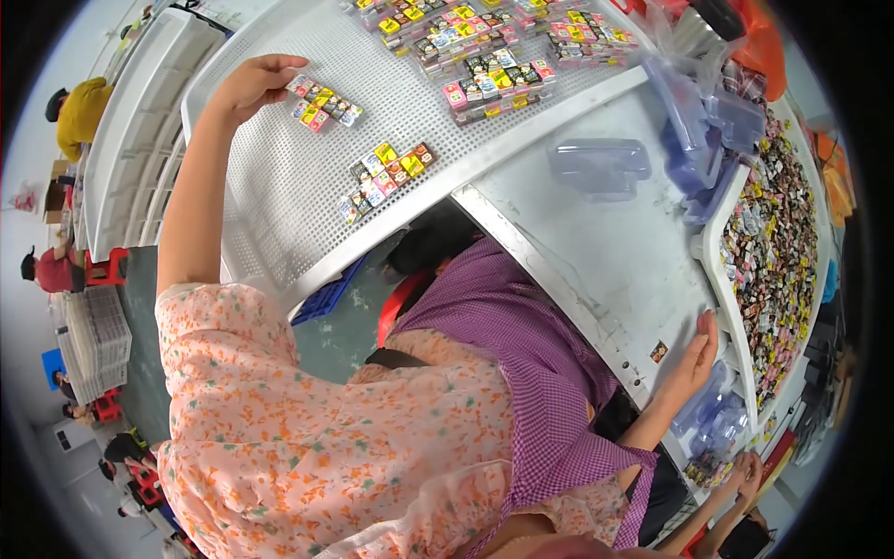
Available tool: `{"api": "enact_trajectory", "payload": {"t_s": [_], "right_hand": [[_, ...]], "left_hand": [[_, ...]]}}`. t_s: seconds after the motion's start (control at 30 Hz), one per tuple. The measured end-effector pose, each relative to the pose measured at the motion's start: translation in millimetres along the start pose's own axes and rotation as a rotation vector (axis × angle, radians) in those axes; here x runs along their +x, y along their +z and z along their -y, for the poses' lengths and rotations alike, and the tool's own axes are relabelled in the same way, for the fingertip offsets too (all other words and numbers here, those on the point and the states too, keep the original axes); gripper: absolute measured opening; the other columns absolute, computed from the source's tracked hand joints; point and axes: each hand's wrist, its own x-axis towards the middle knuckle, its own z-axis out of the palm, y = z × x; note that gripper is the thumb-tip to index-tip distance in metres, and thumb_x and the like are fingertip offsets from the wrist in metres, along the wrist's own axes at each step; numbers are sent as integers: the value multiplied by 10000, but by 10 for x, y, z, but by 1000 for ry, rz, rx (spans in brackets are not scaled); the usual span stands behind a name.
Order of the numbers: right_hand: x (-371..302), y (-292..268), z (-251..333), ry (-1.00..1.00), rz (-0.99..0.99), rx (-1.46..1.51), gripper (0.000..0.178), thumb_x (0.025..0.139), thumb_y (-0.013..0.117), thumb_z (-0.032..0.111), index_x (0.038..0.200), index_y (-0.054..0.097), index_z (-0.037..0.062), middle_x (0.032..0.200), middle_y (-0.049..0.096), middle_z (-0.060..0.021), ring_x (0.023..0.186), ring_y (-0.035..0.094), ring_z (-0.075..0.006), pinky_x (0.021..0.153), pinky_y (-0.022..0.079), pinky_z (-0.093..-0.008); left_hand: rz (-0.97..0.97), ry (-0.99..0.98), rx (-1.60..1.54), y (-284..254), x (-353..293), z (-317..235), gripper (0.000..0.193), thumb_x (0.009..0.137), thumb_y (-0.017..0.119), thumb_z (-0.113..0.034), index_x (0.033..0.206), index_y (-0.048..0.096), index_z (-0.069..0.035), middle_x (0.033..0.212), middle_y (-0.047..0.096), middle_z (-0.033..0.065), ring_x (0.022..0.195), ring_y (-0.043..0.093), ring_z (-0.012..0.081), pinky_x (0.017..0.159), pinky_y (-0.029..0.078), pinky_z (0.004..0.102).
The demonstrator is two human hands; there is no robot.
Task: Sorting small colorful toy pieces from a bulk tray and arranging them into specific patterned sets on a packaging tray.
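At the far left of the white perforated tray (279, 210), my left hand (256, 88) pinches the upper end of a clear pack of small, colourful wrapped cubes (323, 101). A similar pack (386, 179) lies on the tray nearer to me. My right hand (691, 361) is above the right side of the metal table (596, 261), with its fingers stretched out and nothing visible in them. A single small dark wrapped cube (658, 351) lies on the metal beside that hand.
Filled packs (498, 84) are stacked at the tray's far side. Empty clear plastic shells (601, 168) lie on the table, more piled near a large bin of loose wrapped cubes (773, 242). Another person's hands (745, 475) are at lower right. Stacked white trays (154, 121) stand left.
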Motion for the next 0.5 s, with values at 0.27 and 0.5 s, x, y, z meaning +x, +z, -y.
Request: {"api": "enact_trajectory", "payload": {"t_s": [0.27, 0.5], "right_hand": [[23, 3, 7, -3, 12, -7, 404, 1013, 439, 251, 1319, 490, -8, 1335, 522, -148, 1245, 481, -212, 1072, 314, -327], [1, 31, 58, 23, 4, 14, 394, 1017, 431, 234, 1318, 488, -13, 1339, 519, -147, 1253, 475, -210, 1077, 311, -326]], "left_hand": [[-83, -7, -497, 375, -735, 13, 295, 949, 488, -18, 1232, 567, 12, 959, 614, 51, 732, 535, 87, 674, 511, 204], [-45, 14, -540, 670, -929, 10, 238, 936, 530, -49, 1154, 602, 12, 1018, 641, 62, 821, 598, 112, 715, 523, 221]]}}
